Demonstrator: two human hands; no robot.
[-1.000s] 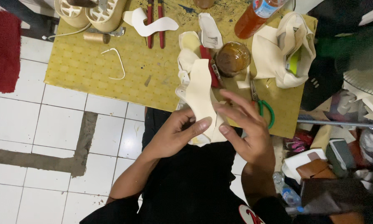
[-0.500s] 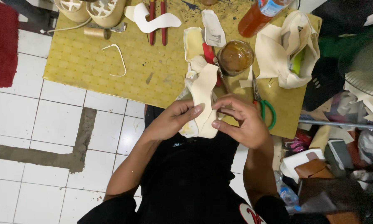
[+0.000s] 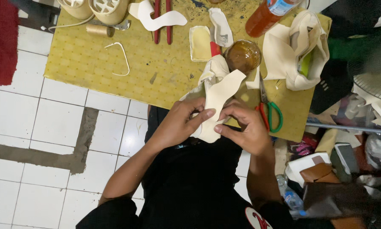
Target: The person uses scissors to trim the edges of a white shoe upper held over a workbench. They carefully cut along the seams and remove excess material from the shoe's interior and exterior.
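My left hand (image 3: 183, 122) and my right hand (image 3: 244, 127) both grip a cream-coloured cut piece of shoe material (image 3: 218, 98) over my lap, at the near edge of a yellow mat (image 3: 114, 68). The piece is curved and stands up between my thumbs, with more cream material bunched behind it. My left thumb presses across its front. My right fingers pinch its right edge. A round brown jar lid (image 3: 242, 55) sits just beyond the piece.
Scissors with green and red handles (image 3: 270, 111) lie right of my hands. On the mat are a cream bag-like bundle (image 3: 298, 50), an orange bottle (image 3: 266, 15), red-handled pliers (image 3: 162, 21), cream cut-outs (image 3: 156, 17) and a thread spool (image 3: 96, 29). Clutter fills the right side. White tiled floor (image 3: 38, 127) lies left.
The view has shifted slightly. My hands have drawn closer together on the cream piece and turned it, so its upper end now leans right toward the jar lid.
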